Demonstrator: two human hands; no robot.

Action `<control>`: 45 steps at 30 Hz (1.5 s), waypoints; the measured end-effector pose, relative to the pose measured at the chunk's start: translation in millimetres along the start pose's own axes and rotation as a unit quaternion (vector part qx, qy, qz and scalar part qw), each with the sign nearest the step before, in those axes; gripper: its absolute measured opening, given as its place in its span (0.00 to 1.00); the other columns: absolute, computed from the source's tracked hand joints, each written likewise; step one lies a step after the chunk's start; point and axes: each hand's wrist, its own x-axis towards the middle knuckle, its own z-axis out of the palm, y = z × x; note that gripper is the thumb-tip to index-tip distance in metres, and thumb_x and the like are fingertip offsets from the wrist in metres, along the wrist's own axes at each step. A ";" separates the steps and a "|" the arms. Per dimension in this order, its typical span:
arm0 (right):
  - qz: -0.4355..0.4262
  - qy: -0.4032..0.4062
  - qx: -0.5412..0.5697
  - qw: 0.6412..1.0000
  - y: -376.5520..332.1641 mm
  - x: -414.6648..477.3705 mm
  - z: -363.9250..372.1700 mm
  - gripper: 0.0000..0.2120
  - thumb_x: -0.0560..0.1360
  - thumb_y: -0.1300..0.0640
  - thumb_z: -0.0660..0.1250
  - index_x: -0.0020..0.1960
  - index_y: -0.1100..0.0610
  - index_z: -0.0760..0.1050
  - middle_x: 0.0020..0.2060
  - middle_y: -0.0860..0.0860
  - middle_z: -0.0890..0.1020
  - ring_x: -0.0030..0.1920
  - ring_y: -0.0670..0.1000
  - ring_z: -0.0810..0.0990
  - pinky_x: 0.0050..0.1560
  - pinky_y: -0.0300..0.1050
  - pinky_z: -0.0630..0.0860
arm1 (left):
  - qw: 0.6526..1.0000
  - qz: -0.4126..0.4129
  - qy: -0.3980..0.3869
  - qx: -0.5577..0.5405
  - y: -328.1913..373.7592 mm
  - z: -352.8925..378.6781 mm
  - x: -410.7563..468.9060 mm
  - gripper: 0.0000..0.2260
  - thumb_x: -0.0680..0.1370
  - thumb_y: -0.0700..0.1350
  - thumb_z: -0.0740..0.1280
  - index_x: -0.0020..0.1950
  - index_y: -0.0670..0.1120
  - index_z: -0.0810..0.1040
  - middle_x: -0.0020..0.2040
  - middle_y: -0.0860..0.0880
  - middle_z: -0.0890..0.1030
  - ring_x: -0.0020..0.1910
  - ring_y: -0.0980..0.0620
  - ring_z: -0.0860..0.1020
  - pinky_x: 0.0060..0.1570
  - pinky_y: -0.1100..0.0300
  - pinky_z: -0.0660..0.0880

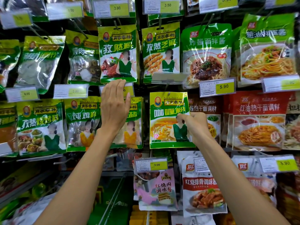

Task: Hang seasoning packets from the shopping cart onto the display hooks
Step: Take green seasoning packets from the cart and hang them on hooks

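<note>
Pinches curry packet (pixel 168 120) at its right edge with right hand (pixel 196 125), directly above the 3.00 price tag (pixel 151 164). Holds left hand (pixel 115 108) released, fingers straight, higher and to the left of that tag, not touching the packet.

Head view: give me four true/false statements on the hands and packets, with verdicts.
1. The right hand pinches the curry packet. True.
2. The left hand grips a packet. False: its fingers are straight and it holds nothing.
3. A pink packet hangs below the curry packet. True.
4. The curry packet is red. False: it is yellow and green.
</note>
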 end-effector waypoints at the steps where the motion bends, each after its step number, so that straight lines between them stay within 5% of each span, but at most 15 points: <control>1: -0.001 0.003 -0.010 1.000 -0.3 2.0 1.2 0.21 0.66 0.66 0.71 0.28 0.56 0.59 0.27 0.50 0.60 0.32 0.51 0.62 0.37 0.49 0.63 | 1.000 -0.001 -0.001 -0.001 0.3 -0.3 -0.1 0.17 0.80 0.45 0.58 0.65 0.36 0.71 0.60 0.38 0.76 0.61 0.40 0.73 0.66 0.47 0.67; 9: -0.028 0.022 -0.102 0.994 15.0 28.7 15.4 0.08 0.71 0.60 0.70 0.42 0.59 0.70 0.35 0.54 0.71 0.34 0.52 0.67 0.29 0.41 0.59 | 1.000 -0.006 -0.010 -0.005 1.6 -0.7 0.6 0.17 0.81 0.44 0.58 0.66 0.36 0.71 0.61 0.38 0.75 0.63 0.40 0.72 0.67 0.48 0.66; 12: -0.034 0.040 -0.117 0.992 22.4 40.0 20.1 0.08 0.72 0.58 0.71 0.47 0.57 0.73 0.47 0.54 0.74 0.48 0.52 0.71 0.37 0.42 0.67 | 1.000 -0.004 -0.012 -0.003 1.6 -0.7 0.2 0.17 0.81 0.44 0.58 0.66 0.36 0.70 0.61 0.38 0.75 0.63 0.40 0.72 0.67 0.48 0.66; 15: -0.041 0.053 -0.137 0.988 31.0 49.2 22.1 0.09 0.73 0.56 0.71 0.42 0.62 0.74 0.47 0.58 0.76 0.47 0.54 0.72 0.37 0.41 0.67 | 1.000 -0.003 -0.014 -0.001 1.9 -0.5 0.0 0.17 0.81 0.44 0.58 0.66 0.36 0.70 0.62 0.38 0.75 0.63 0.40 0.72 0.67 0.47 0.66; 18: -0.035 0.027 -0.162 0.986 35.1 51.5 19.7 0.13 0.75 0.54 0.69 0.52 0.62 0.74 0.60 0.64 0.76 0.52 0.55 0.74 0.47 0.43 0.64 | 1.000 -0.004 -0.021 0.000 1.5 -1.0 0.1 0.17 0.81 0.45 0.57 0.66 0.36 0.70 0.62 0.38 0.75 0.64 0.40 0.72 0.68 0.47 0.66; 25: -0.110 0.010 -0.206 0.972 24.5 16.3 -15.7 0.12 0.78 0.58 0.66 0.58 0.63 0.75 0.50 0.54 0.80 0.51 0.52 0.78 0.48 0.39 0.69 | 1.000 -0.002 0.016 -0.004 20.7 -11.1 -12.3 0.16 0.80 0.41 0.59 0.66 0.36 0.71 0.65 0.39 0.74 0.66 0.43 0.70 0.69 0.51 0.63; 31: -0.193 0.034 -0.209 0.958 40.5 -58.1 -109.7 0.10 0.81 0.56 0.61 0.57 0.57 0.78 0.46 0.48 0.81 0.45 0.43 0.77 0.46 0.34 0.75 | 0.979 -0.006 -0.053 -0.194 137.5 -19.5 -80.3 0.12 0.80 0.39 0.59 0.57 0.35 0.77 0.53 0.39 0.80 0.55 0.42 0.77 0.59 0.49 0.73; 34: -0.152 0.082 -0.226 0.959 63.7 -102.6 -175.4 0.11 0.81 0.53 0.59 0.53 0.54 0.79 0.43 0.46 0.81 0.41 0.38 0.77 0.42 0.37 0.75 | 0.922 -0.082 -0.149 -0.348 224.7 -27.3 -120.0 0.12 0.81 0.43 0.58 0.54 0.37 0.78 0.49 0.42 0.80 0.50 0.46 0.77 0.52 0.56 0.72; 40: -0.008 0.207 -0.292 0.934 140.3 -208.0 -326.8 0.11 0.80 0.53 0.61 0.48 0.56 0.80 0.38 0.48 0.82 0.39 0.46 0.80 0.38 0.43 0.73 | 0.731 -0.171 -0.369 -0.547 394.0 -47.3 -222.6 0.14 0.81 0.49 0.56 0.54 0.45 0.78 0.46 0.52 0.80 0.43 0.58 0.75 0.41 0.68 0.67; 45: 0.177 0.314 -0.342 0.867 217.7 -305.9 -430.6 0.10 0.79 0.57 0.63 0.43 0.58 0.79 0.35 0.55 0.82 0.39 0.55 0.81 0.41 0.49 0.73 | 0.585 -0.129 -0.544 -0.587 509.7 -67.2 -320.6 0.09 0.81 0.44 0.60 0.51 0.41 0.78 0.36 0.48 0.79 0.35 0.51 0.76 0.37 0.54 0.70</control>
